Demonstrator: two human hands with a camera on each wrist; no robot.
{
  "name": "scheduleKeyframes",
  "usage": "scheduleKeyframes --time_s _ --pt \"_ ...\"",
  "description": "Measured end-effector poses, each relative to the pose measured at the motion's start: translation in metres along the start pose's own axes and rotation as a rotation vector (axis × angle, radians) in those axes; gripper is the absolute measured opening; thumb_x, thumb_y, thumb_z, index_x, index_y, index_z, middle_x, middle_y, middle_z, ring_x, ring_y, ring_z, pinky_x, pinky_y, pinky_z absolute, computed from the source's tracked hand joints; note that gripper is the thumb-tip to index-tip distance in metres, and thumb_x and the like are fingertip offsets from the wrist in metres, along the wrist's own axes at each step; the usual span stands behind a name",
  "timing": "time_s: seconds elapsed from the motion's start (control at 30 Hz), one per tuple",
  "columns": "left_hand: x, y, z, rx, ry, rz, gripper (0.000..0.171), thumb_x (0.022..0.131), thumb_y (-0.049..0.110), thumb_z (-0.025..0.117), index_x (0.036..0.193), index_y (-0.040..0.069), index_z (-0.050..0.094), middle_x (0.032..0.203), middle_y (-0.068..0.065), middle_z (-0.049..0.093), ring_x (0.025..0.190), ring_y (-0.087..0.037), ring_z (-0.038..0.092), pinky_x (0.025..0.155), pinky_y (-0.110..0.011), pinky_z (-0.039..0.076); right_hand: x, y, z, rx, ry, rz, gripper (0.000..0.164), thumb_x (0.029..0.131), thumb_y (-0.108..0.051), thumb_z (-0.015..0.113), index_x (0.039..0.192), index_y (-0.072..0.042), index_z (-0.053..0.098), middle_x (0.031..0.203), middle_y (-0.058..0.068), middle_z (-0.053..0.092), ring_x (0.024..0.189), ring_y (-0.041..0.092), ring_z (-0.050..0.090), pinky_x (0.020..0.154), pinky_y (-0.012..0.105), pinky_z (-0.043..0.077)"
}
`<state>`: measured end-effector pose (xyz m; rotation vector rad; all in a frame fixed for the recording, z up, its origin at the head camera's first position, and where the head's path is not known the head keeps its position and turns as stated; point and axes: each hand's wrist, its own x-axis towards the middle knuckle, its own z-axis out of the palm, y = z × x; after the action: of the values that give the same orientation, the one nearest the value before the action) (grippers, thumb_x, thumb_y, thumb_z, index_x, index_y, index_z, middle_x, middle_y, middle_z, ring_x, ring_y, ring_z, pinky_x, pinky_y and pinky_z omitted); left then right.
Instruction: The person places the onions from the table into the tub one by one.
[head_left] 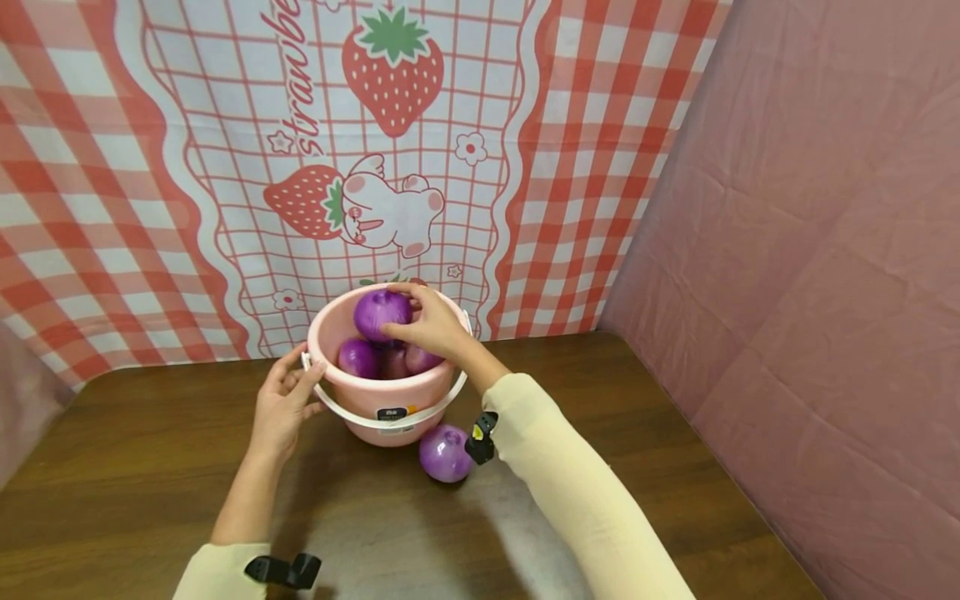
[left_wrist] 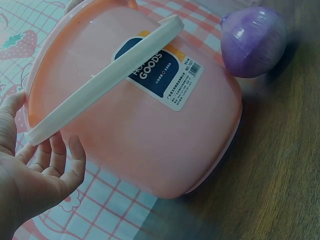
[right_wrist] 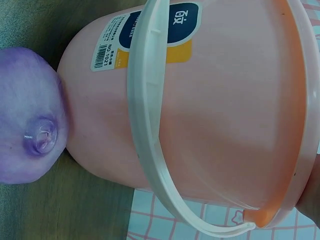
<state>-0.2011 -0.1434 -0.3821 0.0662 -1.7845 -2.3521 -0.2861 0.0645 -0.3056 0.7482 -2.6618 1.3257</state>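
A pink bucket [head_left: 397, 400] with a white handle [right_wrist: 145, 100] stands upright on the table. My left hand [head_left: 282, 402] grips its left rim near the handle joint; in the left wrist view the thumb and fingers of this hand [left_wrist: 35, 175] are at the rim. With my right hand [head_left: 431, 323] I hold a purple onion [head_left: 381, 315] in the bucket's mouth, thumb and fingers on either side. Below it lie several more onions [head_left: 358, 358], partly hidden. The right wrist view shows only a sliver of that hand [right_wrist: 310, 195].
Another purple onion [head_left: 446, 454] lies on the wooden table [head_left: 585, 392] just in front of the bucket. A red and white strawberry-print cloth [head_left: 480, 208] hangs behind, and a pink cloth [head_left: 810, 217] borders the right side.
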Motion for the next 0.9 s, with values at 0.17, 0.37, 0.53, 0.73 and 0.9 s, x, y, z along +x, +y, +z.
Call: scheduleKeyframes --time_s 0.17,0.37,0.53,0.73,0.9 --pt "0.0000 0.0001 0.0000 0.001 0.000 0.001 0.041 0.092 0.014 0.059 0.131 0.017 0.047 0.081 0.012 0.060 0.069 -0.002 0.059 0.059 -0.020 0.056 -0.0002 0.0002 -0.0006 -0.016 -0.017 -0.029 0.057 0.078 -0.021 0.074 0.131 -0.015 0.052 0.125 0.008 0.056 0.111 0.023 0.055 0.096 0.036 0.049" --pt "0.0000 0.0002 0.0005 0.001 0.001 0.001 0.046 0.091 0.016 0.061 0.134 0.014 0.045 0.083 0.012 0.060 0.069 -0.002 0.059 0.059 -0.020 0.057 0.0011 0.0000 -0.0010 -0.024 -0.053 -0.097 0.050 0.078 -0.015 0.073 0.125 -0.009 0.057 0.123 0.007 0.060 0.112 0.022 0.057 0.098 0.031 0.048" --pt "-0.0001 0.0006 0.0011 0.005 0.001 -0.001 0.050 0.091 0.017 0.062 0.137 0.012 0.042 0.084 0.012 0.060 0.069 -0.003 0.059 0.060 -0.020 0.057 0.0002 -0.0003 -0.0011 -0.003 -0.050 -0.053 0.044 0.080 -0.016 0.071 0.121 -0.006 0.059 0.120 0.013 0.061 0.111 0.028 0.057 0.100 0.039 0.048" --pt "-0.0005 0.0008 0.0010 0.005 0.003 0.000 0.049 0.091 0.017 0.062 0.136 0.012 0.043 0.084 0.012 0.060 0.069 -0.003 0.059 0.059 -0.020 0.057 -0.0004 -0.0004 -0.0001 0.050 -0.021 -0.049 0.038 0.084 -0.017 0.069 0.118 -0.003 0.060 0.117 0.016 0.062 0.109 0.031 0.058 0.098 0.040 0.048" --pt "-0.0004 0.0000 0.0004 -0.001 0.004 0.003 0.047 0.090 0.017 0.063 0.134 0.014 0.045 0.084 0.012 0.060 0.069 -0.003 0.060 0.059 -0.020 0.057 -0.0019 0.0003 -0.0009 0.043 0.014 -0.035 0.034 0.083 -0.020 0.069 0.114 -0.006 0.062 0.115 0.015 0.063 0.106 0.029 0.059 0.092 0.033 0.051"
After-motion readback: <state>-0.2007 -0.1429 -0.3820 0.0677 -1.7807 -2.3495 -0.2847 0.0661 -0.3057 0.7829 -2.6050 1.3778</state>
